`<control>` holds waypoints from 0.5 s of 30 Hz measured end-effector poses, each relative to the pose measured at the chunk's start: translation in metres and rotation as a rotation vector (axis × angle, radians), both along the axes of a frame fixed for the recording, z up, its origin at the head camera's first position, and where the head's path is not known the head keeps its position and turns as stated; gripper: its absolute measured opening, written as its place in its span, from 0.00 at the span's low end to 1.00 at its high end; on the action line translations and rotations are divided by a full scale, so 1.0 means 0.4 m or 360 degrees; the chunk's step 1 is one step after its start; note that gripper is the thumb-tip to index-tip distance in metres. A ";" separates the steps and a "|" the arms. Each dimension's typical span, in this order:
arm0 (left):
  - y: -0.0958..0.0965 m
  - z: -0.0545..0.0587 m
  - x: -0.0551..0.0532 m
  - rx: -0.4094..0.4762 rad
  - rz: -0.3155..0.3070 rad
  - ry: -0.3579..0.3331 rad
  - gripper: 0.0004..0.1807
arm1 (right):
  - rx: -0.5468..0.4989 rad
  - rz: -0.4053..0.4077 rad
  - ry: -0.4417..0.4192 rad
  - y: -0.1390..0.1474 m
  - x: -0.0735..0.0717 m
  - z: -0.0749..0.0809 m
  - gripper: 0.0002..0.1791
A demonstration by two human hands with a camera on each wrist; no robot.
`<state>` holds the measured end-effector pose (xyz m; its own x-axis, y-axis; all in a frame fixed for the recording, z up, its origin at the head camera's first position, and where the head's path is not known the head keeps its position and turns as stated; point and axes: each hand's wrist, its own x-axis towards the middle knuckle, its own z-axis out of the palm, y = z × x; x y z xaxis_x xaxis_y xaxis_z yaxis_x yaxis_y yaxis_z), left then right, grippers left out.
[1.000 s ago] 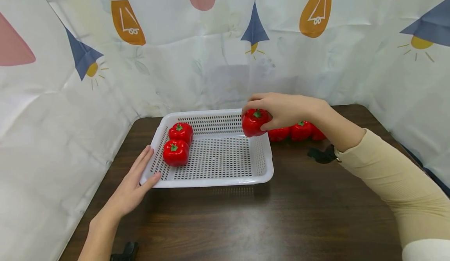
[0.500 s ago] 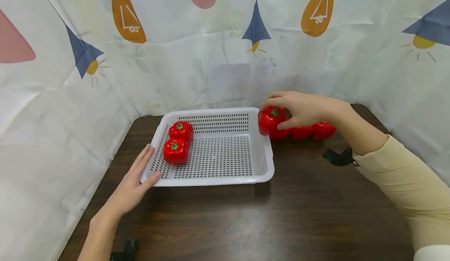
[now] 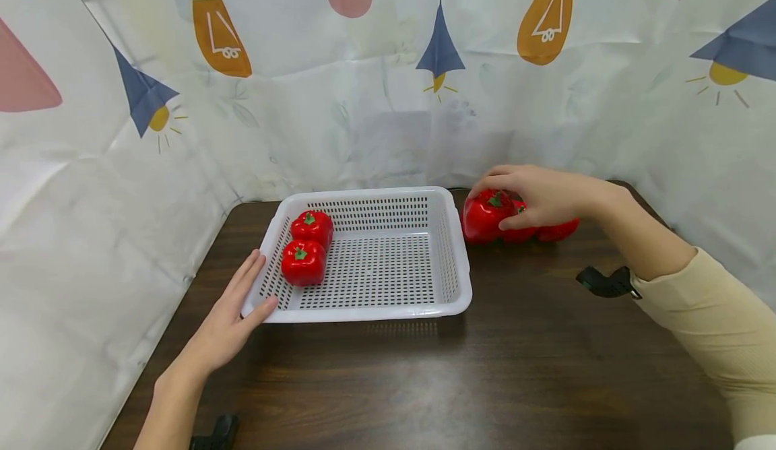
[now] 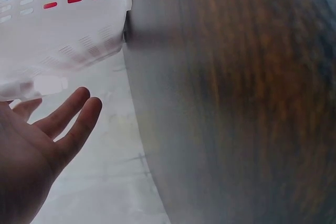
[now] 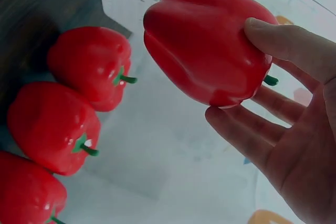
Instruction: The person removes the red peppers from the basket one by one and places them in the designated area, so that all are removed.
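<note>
My right hand (image 3: 539, 194) grips a red bell pepper (image 3: 481, 217) by its stem end, just beyond the right rim of a white perforated plastic basket (image 3: 358, 314). In the right wrist view, the held bell pepper (image 5: 205, 45) hangs between thumb and fingers, apart from three more on the table. Two red bell peppers (image 3: 303, 263) lie in the basket against its left side, one behind the other. My left hand (image 3: 221, 332) rests on the basket's left front corner with fingers extended; in the left wrist view its fingers (image 4: 79, 127) look straight and spread.
A row of bell peppers (image 3: 556, 231) lies at the back right of the dark wooden table (image 3: 515, 369), partly hidden by my right hand. A white printed curtain (image 3: 364, 100) stands behind the table and along both sides.
My right hand has carried the bell pepper from above the basket's back right corner rightward and lower, to the row of peppers. My left hand and the basket stay put.
</note>
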<state>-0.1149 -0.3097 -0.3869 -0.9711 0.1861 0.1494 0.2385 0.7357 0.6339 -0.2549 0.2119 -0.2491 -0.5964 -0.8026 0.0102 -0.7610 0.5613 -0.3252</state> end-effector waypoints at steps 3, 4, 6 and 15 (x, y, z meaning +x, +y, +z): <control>-0.001 -0.001 0.001 -0.0005 0.0003 0.0000 0.46 | 0.0007 -0.0028 -0.0025 0.009 0.002 -0.010 0.31; -0.001 -0.001 0.001 -0.0005 0.0003 0.0000 0.46 | 0.0009 -0.0037 -0.0031 0.011 0.004 -0.013 0.31; -0.001 -0.001 0.002 -0.0001 0.0001 0.0003 0.46 | 0.0009 -0.0046 -0.0040 0.014 0.009 -0.018 0.30; -0.001 -0.002 -0.001 0.0014 -0.0006 0.0003 0.46 | 0.0033 -0.0075 -0.0151 0.035 0.029 -0.057 0.30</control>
